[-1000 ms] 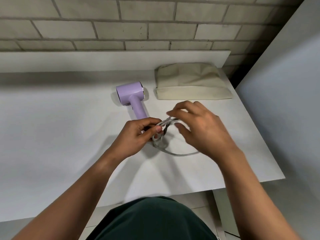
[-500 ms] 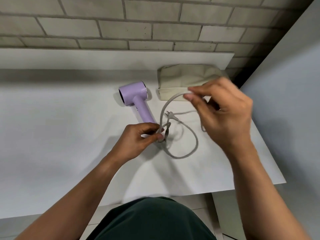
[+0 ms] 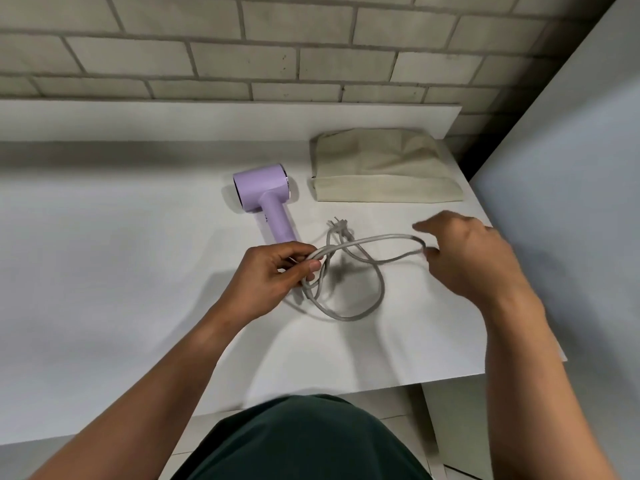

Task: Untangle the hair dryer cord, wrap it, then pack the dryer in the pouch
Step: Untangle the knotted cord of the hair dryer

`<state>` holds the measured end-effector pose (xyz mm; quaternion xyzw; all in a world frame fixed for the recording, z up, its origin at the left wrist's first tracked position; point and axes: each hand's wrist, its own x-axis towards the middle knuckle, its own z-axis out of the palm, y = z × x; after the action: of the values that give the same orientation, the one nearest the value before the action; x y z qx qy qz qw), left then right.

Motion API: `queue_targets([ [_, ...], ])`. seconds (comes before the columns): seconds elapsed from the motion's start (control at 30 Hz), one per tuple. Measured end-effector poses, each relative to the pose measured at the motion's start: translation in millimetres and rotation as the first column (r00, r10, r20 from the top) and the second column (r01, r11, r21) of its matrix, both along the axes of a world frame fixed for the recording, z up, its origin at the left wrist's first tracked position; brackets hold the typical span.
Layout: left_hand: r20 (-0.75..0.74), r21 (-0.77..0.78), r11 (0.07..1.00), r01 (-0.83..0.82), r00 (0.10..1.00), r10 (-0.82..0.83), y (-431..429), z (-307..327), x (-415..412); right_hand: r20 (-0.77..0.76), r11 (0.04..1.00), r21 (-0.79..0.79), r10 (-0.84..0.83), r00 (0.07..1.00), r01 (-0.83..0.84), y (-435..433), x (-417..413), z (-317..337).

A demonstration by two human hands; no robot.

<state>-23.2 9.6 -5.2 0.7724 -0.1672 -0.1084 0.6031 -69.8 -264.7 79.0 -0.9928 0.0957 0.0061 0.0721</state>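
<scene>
Near the back edge of the bench, a little right of its middle, lies the hair dryer. It is light purple, smooth and a bit shiny. It looks like a short fat tube with a round handle sticking out toward the person. A thin silver ring runs round one end of the tube. A tiny mark on the handle is too small to read. Just to its right, not touching it, lies the pouch. It is flat and soft, made of pale cream cloth with folds in it.

The cord is grey, round and rubbery. It lies in loose loops on the white bench, nearer the front edge. The plug, with two metal pins, rests between the loops and the pouch. The left hand has its grip pinched round a few strands of cord, thumb on top, right by the end of the handle. One long loop reaches across to the right hand. That hand is blurred, with its fingers loosely bent. The loop ends at its fingertips, and I cannot tell if its grip pinches the cord.
</scene>
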Motion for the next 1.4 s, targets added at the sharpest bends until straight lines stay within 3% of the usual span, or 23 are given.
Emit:
queue_targets([
  [0.13, 0.026, 0.009, 1.0, 0.006, 1.0, -0.006, -4, 3, 0, 0.218, 0.932, 0.159, 0.288, 0.932, -0.326, 44, -9, 15],
  [0.27, 0.003, -0.014, 1.0, -0.01, 1.0, 0.01, -2, 5, -1, 0.184, 0.905, -0.068, 0.425, 0.886, -0.42, 75, -7, -5],
  [0.4, 0.01, -0.008, 1.0, 0.016, 1.0, -0.016, 1, 5, -5, 0.272, 0.882, -0.208, 0.467, 0.841, -0.423, 78, 2, -11],
  [0.57, 0.032, 0.004, 1.0, 0.005, 0.999, -0.005, -1, 3, -3, 0.56, 0.9, 0.003, 0.36, 0.746, -0.436, 79, -3, 16],
  [0.67, 0.025, -0.004, 1.0, 0.008, 1.0, -0.008, -3, 2, -3, 0.753, 0.88, 0.105, 0.235, 0.615, -0.464, 71, -7, 37],
  [0.77, 0.034, 0.013, 1.0, 0.026, 0.999, -0.026, -6, 0, -3, 0.832, 0.88, 0.117, 0.167, 0.53, -0.461, 61, -8, 50],
  [0.87, -0.022, -0.026, 1.0, 0.005, 1.0, -0.006, -8, -1, -3, 0.826, 0.918, 0.092, 0.146, 0.545, -0.386, 43, -5, 51],
  [0.97, -0.088, -0.094, 0.995, -0.043, 0.995, 0.035, -6, 0, -2, 0.735, 0.962, 0.114, 0.087, 0.672, -0.248, 15, -2, 43],
  [1.07, -0.125, -0.136, 0.988, -0.071, 0.991, 0.054, -1, 2, 2, 0.496, 0.981, 0.158, 0.021, 0.868, -0.114, -11, -4, 30],
  [1.17, -0.131, -0.125, 0.989, -0.074, 0.99, 0.057, 0, 5, 4, 0.256, 0.991, 0.13, -0.007, 0.967, -0.027, -25, -7, 10],
  [1.23, -0.126, -0.108, 0.992, -0.062, 0.991, 0.048, -2, 5, 3, 0.21, 0.998, 0.014, 0.05, 0.977, -0.054, -18, -8, -2],
  [1.27, -0.121, -0.099, 0.994, -0.054, 0.992, 0.042, -3, 5, 3, 0.268, 0.993, 0.006, 0.112, 0.957, -0.118, -10, -8, -5],
  [1.33, -0.103, -0.086, 0.996, -0.035, 0.994, 0.026, -6, 6, 2, 0.42, 0.943, 0.038, 0.285, 0.862, -0.33, 14, -6, -6],
  [1.4, -0.098, -0.094, 0.995, -0.017, 0.995, 0.008, -8, 8, 1, 0.464, 0.865, -0.022, 0.453, 0.761, -0.501, 40, -4, -8],
])
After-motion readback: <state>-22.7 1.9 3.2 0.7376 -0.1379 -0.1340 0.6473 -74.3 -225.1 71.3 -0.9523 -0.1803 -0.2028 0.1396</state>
